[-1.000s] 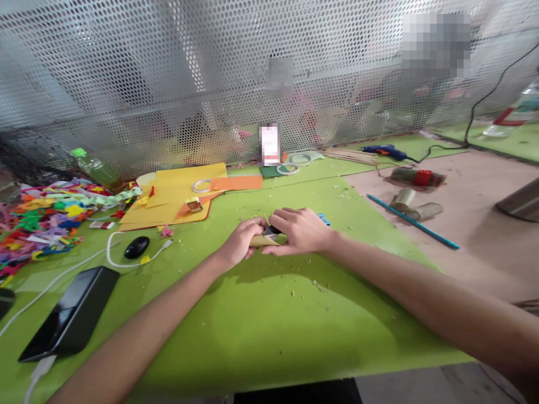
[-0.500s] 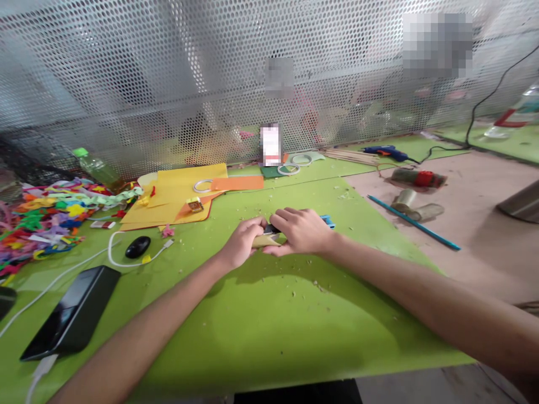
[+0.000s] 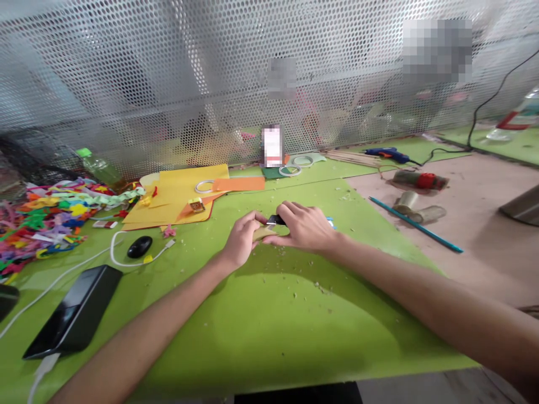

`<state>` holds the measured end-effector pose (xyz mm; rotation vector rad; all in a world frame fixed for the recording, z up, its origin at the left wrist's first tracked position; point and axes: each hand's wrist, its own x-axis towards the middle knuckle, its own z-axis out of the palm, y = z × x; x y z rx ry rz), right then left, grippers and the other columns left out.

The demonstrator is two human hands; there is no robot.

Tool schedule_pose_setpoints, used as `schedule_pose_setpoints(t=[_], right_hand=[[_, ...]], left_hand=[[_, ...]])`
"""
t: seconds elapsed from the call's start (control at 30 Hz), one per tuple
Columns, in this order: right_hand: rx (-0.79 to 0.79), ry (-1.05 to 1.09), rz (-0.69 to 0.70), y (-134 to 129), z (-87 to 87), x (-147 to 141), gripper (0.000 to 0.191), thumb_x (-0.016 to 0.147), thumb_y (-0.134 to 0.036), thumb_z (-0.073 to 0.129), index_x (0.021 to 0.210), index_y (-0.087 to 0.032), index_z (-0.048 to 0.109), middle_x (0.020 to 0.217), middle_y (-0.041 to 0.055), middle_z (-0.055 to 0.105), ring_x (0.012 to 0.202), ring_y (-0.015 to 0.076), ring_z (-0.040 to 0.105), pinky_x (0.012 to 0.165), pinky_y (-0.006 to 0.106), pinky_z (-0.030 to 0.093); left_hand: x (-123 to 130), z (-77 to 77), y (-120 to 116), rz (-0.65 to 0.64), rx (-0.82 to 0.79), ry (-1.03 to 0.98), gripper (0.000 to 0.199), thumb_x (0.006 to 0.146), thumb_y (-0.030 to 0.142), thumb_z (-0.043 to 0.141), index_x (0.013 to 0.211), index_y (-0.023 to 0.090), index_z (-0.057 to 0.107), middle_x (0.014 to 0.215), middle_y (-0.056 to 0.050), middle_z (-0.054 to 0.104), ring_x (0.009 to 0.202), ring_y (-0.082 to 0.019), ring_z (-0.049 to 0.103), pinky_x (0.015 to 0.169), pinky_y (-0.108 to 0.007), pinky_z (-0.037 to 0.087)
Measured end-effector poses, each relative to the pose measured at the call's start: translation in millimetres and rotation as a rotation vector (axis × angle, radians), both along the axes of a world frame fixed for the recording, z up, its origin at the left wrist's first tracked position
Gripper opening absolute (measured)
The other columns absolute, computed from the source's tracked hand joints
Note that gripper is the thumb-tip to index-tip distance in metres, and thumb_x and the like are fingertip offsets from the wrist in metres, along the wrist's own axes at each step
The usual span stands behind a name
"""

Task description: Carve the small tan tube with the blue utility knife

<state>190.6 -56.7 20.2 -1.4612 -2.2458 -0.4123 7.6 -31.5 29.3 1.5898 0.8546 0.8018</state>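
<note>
My left hand (image 3: pixel 243 240) grips a pale tan piece (image 3: pixel 261 232) that looks like bamboo or wood, mostly covered by the fingers. My right hand (image 3: pixel 306 227) is wrapped round a utility knife (image 3: pixel 277 219). A black front part and a short metal blade show between the hands, and a blue end pokes out behind the right hand. The blade lies at the tan piece, and the right thumb reaches under it toward the left fingers. Small shavings (image 3: pixel 319 288) are scattered on the green table (image 3: pixel 252 336) around both hands.
Orange and yellow sheets (image 3: pixel 181 188), colourful craft strips (image 3: pixel 50 219), a black mouse (image 3: pixel 140 247) and a phone on a dark stand (image 3: pixel 76 314) are at left. A blue pencil-like stick (image 3: pixel 416 225), tan cylinders (image 3: pixel 427 213) and a glue gun (image 3: pixel 391 154) are at right. A perforated metal screen (image 3: pixel 236 67) stands behind.
My right hand and the knife have shifted slightly up and away from the left hand, exposing more of the blade. My left hand still grips the tan piece.
</note>
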Motion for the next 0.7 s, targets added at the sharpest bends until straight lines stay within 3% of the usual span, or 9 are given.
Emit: schedule_pose_setpoints(t=[0.37, 0.57, 0.7], right_hand=[[-0.001, -0.041, 0.163, -1.6, -1.9, 1.1, 0.067, 0.083, -0.077, 0.03, 0.09, -0.016, 0.058, 0.071, 0.0026, 0.059, 0.055, 0.0096, 0.043, 0.048, 0.025, 0.018], [-0.004, -0.059, 0.07, -3.0, -0.5, -1.4, 0.064, 0.087, -0.073, 0.026, 0.09, -0.017, 0.057, 0.075, 0.0045, 0.06, 0.059, 0.0119, 0.047, 0.048, 0.027, 0.016], [-0.067, 0.043, -0.035, -0.7, -0.1, -2.0, 0.063, 0.087, -0.073, 0.026, 0.091, -0.016, 0.053, 0.079, 0.0051, 0.061, 0.058, 0.0114, 0.048, 0.047, 0.025, 0.018]], left_hand=[[-6.1, -9.2, 12.0, -0.184, -0.057, 0.022, 0.016, 0.083, 0.029, 0.04, 0.08, 0.018, 0.051, 0.046, 0.006, 0.042, 0.033, -0.008, 0.032, 0.033, -0.02, 0.026], [-2.9, -4.2, 4.2, -0.054, 0.023, 0.029, 0.014, 0.085, 0.027, 0.041, 0.083, 0.018, 0.052, 0.05, 0.006, 0.042, 0.038, -0.007, 0.034, 0.038, -0.018, 0.028], [-0.5, -3.0, -1.7, 0.051, 0.08, 0.053, 0.024, 0.092, 0.034, 0.036, 0.102, 0.02, 0.053, 0.059, 0.003, 0.048, 0.048, -0.01, 0.042, 0.042, -0.018, 0.03]])
